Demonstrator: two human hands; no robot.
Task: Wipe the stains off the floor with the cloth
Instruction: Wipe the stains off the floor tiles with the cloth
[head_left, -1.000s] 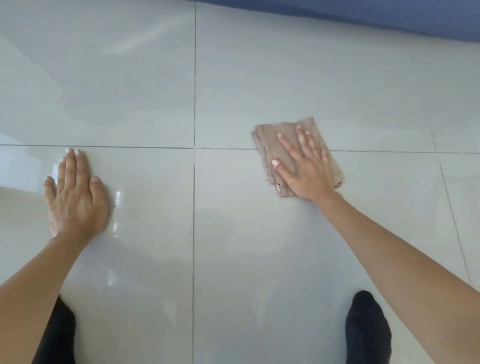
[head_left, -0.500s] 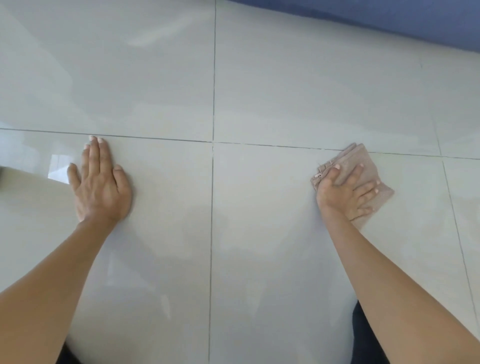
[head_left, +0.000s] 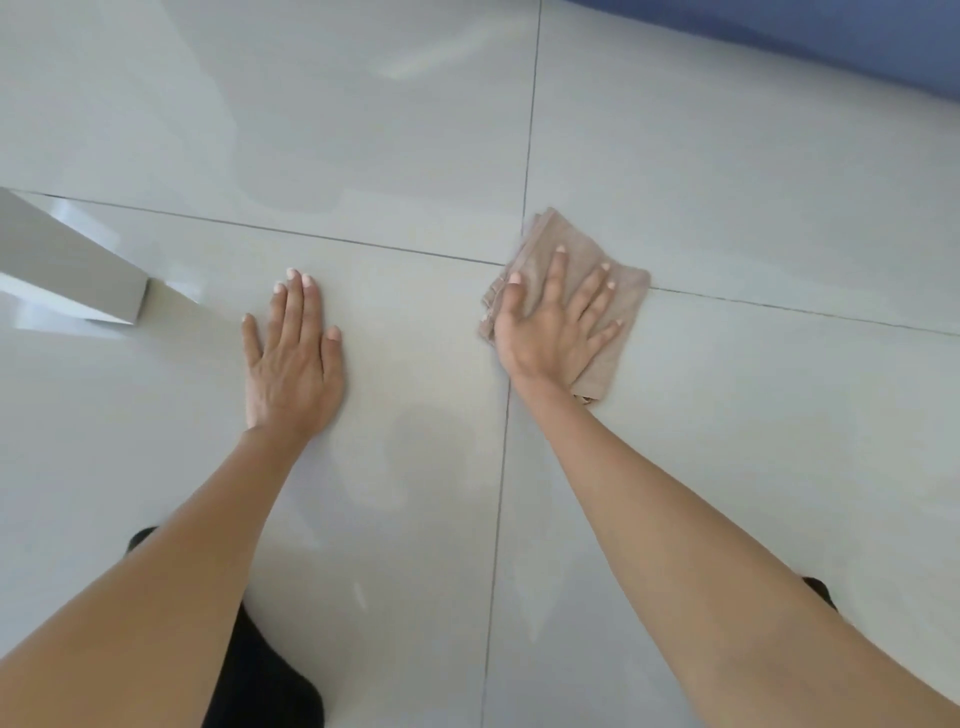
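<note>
A folded beige cloth (head_left: 618, 312) lies flat on the glossy pale tiled floor (head_left: 727, 467), just right of where two grout lines cross. My right hand (head_left: 550, 327) presses down on the cloth with its fingers spread over it. My left hand (head_left: 293, 358) rests flat on the bare tile to the left, fingers together, holding nothing. No stain stands out on the shiny tiles; a faint dull patch (head_left: 415, 452) shows between my forearms.
A white furniture leg (head_left: 67, 270) comes down to the floor at the left, close to my left hand. A blue wall base (head_left: 831, 47) runs along the top right. My dark-clothed knees (head_left: 260, 675) are at the bottom.
My right hand slid the cloth right, then back to the grout crossing. The view shifted, so the white furniture leg has come into sight on the left. My left hand stays planted.
</note>
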